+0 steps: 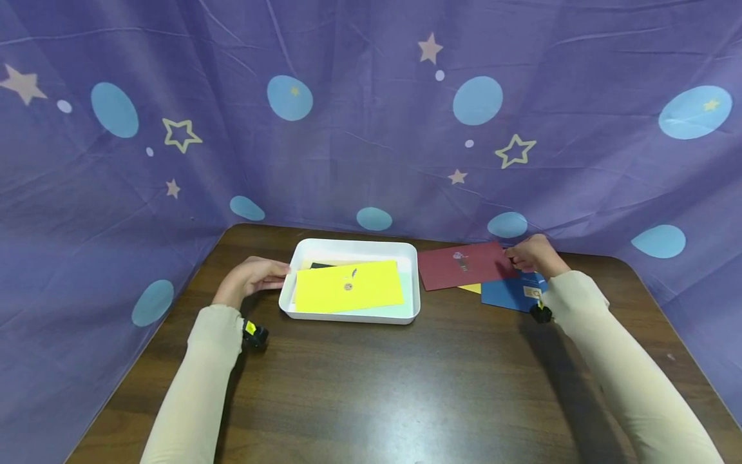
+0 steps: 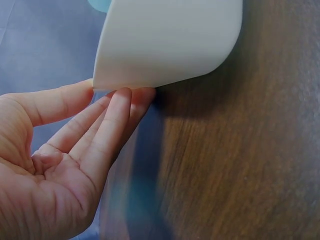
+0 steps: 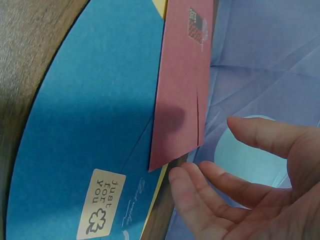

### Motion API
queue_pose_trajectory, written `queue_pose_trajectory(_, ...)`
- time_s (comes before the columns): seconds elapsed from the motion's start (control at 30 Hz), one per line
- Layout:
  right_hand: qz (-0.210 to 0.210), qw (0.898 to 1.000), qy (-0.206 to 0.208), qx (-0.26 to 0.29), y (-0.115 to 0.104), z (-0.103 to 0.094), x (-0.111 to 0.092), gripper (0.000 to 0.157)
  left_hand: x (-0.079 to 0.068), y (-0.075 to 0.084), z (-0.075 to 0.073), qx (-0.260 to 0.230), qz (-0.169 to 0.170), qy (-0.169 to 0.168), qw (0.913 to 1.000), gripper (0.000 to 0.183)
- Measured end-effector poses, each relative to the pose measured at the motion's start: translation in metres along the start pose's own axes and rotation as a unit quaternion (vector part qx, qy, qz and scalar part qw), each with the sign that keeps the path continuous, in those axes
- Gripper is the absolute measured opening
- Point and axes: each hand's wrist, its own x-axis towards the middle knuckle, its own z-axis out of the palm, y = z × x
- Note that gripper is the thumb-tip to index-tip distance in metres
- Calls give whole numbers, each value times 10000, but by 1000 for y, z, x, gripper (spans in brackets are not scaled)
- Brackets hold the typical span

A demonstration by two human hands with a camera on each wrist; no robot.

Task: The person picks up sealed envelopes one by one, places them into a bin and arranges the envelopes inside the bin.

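Note:
My left hand (image 1: 250, 278) is at the left end of a white tray (image 1: 353, 318). In the left wrist view its thumb rests at the rim and the other fingers lie against the tray's outer side. A yellow envelope (image 1: 348, 291) lies in the tray, over a pale green one (image 1: 409, 290) and a dark piece (image 1: 320, 265). My right hand (image 1: 534, 253) is at the right end of a dark red envelope (image 1: 458, 267); the right wrist view shows thumb and fingers apart, nothing pinched. Beneath the red envelope lies a blue envelope (image 3: 95, 100) with a "just for you" label.
Part of another yellow envelope (image 1: 472, 288) peeks out between the red and blue ones. A brown wooden table (image 1: 371, 380) carries everything. Behind it hangs a purple curtain (image 1: 371, 161) with stars and light blue ovals, close to the table's back edge.

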Motion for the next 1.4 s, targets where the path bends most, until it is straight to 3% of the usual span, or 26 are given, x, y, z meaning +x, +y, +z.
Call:
queue_pose_trajectory(0.17, 75, 9999, -106, -67, 2, -1, 4, 43, 1, 0, 0, 40, -11, 24, 10000, 53)
queue_pose_trajectory(0.67, 170, 9994, 0, -297, 2, 5, 12, 20, 1, 0, -1, 98, -61, 94, 9999, 53)
queue_pose_trajectory(0.97, 324, 9966, 220, -719, 0, 14, 17, 35, 1, 1, 0, 59, -71, 91, 9999, 53)
queue_pose_trajectory(1.2, 89, 9946, 90, -1026, 4, 15, 19, 41, 2, -2, 0, -9, 48, -15, 10000, 52)
queue_pose_trajectory(1.4, 295, 9943, 63, -1019, 3, 16, 21, 47, 1, -2, -1, -60, 37, -20, 10000, 51)
